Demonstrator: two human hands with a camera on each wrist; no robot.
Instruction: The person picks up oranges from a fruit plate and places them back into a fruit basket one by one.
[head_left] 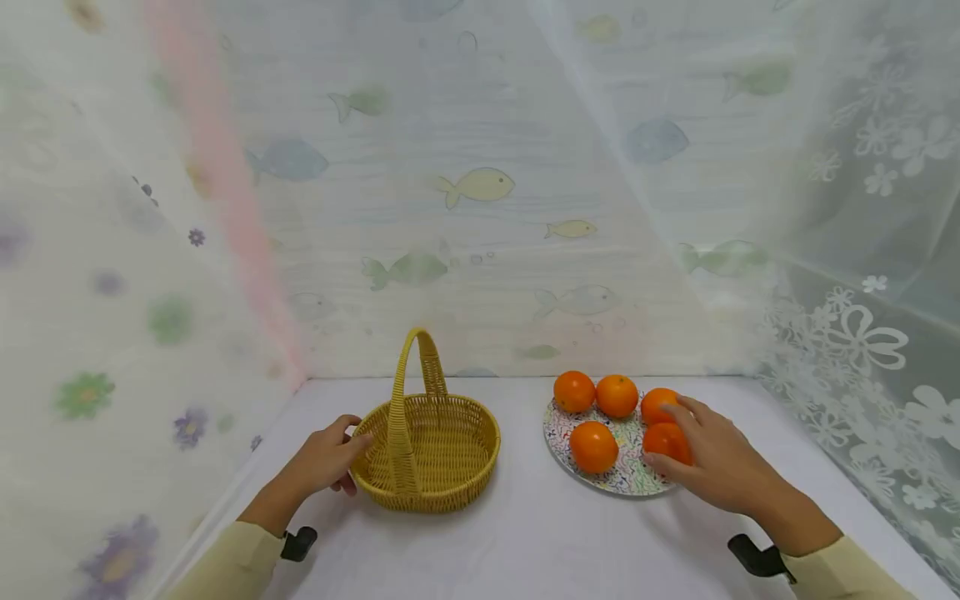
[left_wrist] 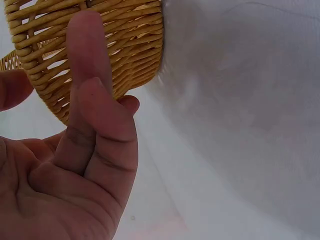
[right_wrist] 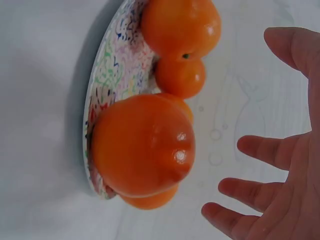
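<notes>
A yellow wicker basket [head_left: 450,454] with a tall arched handle stands at the middle left of the table. My left hand [head_left: 326,458] grips its left rim, thumb over the edge and fingers against the woven outer wall [left_wrist: 132,55]. On the right, a round plate with a colourful squiggle pattern [head_left: 558,433] bears several oranges [head_left: 594,447]. My right hand [head_left: 712,458] hovers over the plate's right side, fingers spread. Nearest to it is a glossy, redder orange fruit [right_wrist: 142,145]; in the right wrist view a gap shows between that fruit and the fingers.
A white cloth covers the table [head_left: 517,542]. Behind it hangs a pale curtain [head_left: 480,275] with fish prints. Sheer flower-patterned fabric [head_left: 862,350] closes off the right side, and a flowered curtain [head_left: 112,333] stands along the left.
</notes>
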